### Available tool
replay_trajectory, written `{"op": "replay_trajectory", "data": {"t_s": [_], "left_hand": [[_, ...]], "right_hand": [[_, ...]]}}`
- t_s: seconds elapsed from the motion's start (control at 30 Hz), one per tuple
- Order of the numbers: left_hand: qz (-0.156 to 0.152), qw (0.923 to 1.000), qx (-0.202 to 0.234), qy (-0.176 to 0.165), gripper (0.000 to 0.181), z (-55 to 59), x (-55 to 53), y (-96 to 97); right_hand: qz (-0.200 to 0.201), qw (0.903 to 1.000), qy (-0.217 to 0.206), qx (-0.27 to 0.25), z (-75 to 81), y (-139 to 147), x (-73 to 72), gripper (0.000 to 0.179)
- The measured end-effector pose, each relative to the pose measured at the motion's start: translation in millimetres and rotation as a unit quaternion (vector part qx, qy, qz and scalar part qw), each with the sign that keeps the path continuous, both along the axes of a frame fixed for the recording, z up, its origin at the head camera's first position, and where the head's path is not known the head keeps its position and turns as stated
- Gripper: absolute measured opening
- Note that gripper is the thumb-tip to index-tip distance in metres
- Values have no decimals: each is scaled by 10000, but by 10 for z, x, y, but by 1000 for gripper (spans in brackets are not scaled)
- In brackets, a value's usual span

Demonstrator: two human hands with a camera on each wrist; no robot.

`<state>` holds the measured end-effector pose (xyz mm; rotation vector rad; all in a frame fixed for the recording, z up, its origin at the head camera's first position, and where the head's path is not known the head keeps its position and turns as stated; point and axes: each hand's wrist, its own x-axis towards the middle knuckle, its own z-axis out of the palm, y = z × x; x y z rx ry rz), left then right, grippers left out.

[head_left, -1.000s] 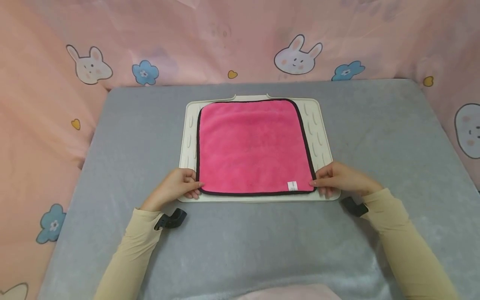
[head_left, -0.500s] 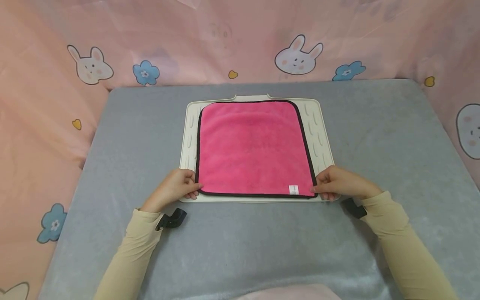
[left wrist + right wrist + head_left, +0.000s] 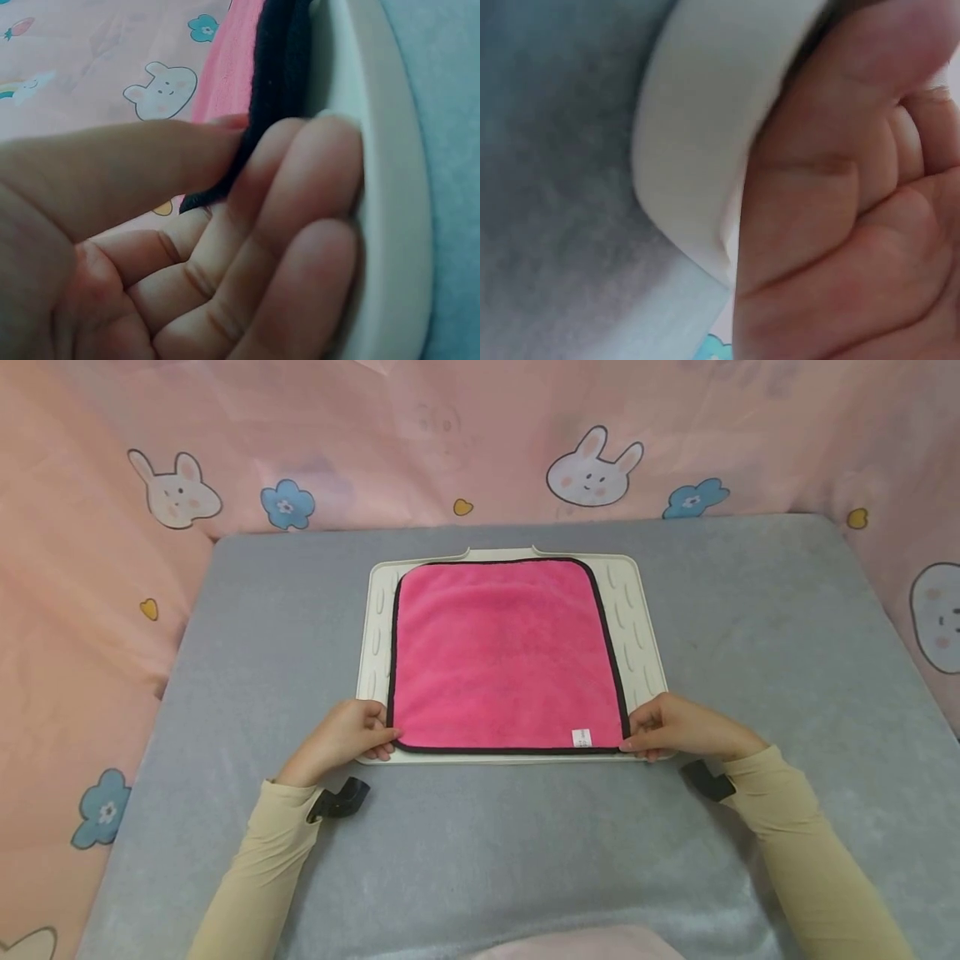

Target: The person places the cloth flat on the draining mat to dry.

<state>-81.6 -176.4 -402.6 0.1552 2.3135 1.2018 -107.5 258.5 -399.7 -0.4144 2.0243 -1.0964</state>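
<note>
A pink towel (image 3: pixel 498 652) with a black border lies flat over a cream ribbed tray (image 3: pixel 636 635) in the head view. At its near left corner my left hand (image 3: pixel 348 735) pinches the black edge between thumb and fingers. The left wrist view shows that hand (image 3: pixel 217 247) with its thumb on the pink side and fingertips against the tray (image 3: pixel 390 187). My right hand (image 3: pixel 675 727) pinches the near right corner, close to a small white label (image 3: pixel 582 738). In the right wrist view the right hand (image 3: pixel 840 202) is beside the tray's rim (image 3: pixel 697 127); the towel is hidden there.
The tray rests on a grey cloth-covered table (image 3: pixel 480 843). A pink curtain (image 3: pixel 375 435) printed with rabbits and flowers hangs behind and at both sides. A black wrist mount (image 3: pixel 341 800) sits at the left wrist, another mount (image 3: pixel 708 780) at the right.
The right hand has drawn the towel's near right corner slightly toward the front, straightening the near edge. The left hand stays at its corner. The whole head view has shifted a little.
</note>
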Motion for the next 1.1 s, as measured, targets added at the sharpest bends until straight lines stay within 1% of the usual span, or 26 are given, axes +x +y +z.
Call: {"op": "replay_trajectory", "data": {"t_s": [0.23,0.33,0.43,0.53,0.63,0.73,0.83,0.9,1.0,1.1], "left_hand": [[-9,10000,32,-22,17,-23,-1,-16],[6,10000,36,-45,17,-18,5,-12],[15,10000,40,-59,18,-15,11,-9],[36,10000,5,-79,18,-14,18,-7],[31,10000,-1,-73,18,-14,27,-3],[63,9999,10,-91,18,-12,33,1],[52,9999,37,-114,18,-12,29,2],[37,9998,99,-187,19,-4,21,-4],[-112,9991,224,-346,18,26,-4,-29],[-299,9983,300,-392,15,68,-58,-72]], "right_hand": [[-61,9999,61,56,-10,-2,21,30],[-30,9998,206,31,-4,-15,21,31],[15,9989,460,30,6,-24,17,33],[-19,9983,570,113,21,-29,16,33],[-152,9988,459,28,27,-30,23,30],[-395,9986,110,-341,14,-39,30,25],[-573,9961,-113,-661,-10,-49,26,27],[-557,9960,-99,-697,-24,-52,13,30],[-427,9979,33,-488,-26,-41,-28,30],[-376,9990,206,-129,9,-9,-102,24]]}}
